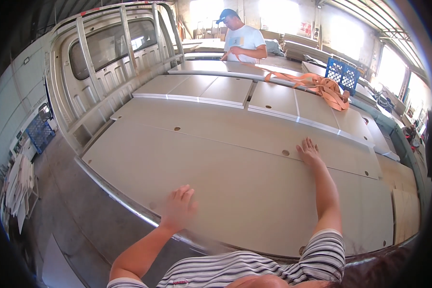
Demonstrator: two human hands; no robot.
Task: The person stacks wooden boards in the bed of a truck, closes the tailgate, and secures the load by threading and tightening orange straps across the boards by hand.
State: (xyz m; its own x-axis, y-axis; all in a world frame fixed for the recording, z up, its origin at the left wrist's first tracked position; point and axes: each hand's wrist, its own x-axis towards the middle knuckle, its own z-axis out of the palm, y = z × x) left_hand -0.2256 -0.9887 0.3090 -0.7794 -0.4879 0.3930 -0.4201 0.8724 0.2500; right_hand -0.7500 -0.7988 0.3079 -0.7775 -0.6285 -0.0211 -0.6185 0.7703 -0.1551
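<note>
2 long beige panels (245, 132) lie across frame centre, on truck bed (116, 195). Right hand (310, 152), centre-right: palm down on panels, fingers slightly spread. Left hand (178, 207), lower centre-left: blurred, fingers extended over nearer panel (235, 192); touch unclear. Orange strap (333, 93) piled upper right; co-worker (245, 41) stands upper centre.

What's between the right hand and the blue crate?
In the head view, from right hand to blue crate: bare grey panel, then stacked smaller panels with a bundled orange strap on top.
</note>
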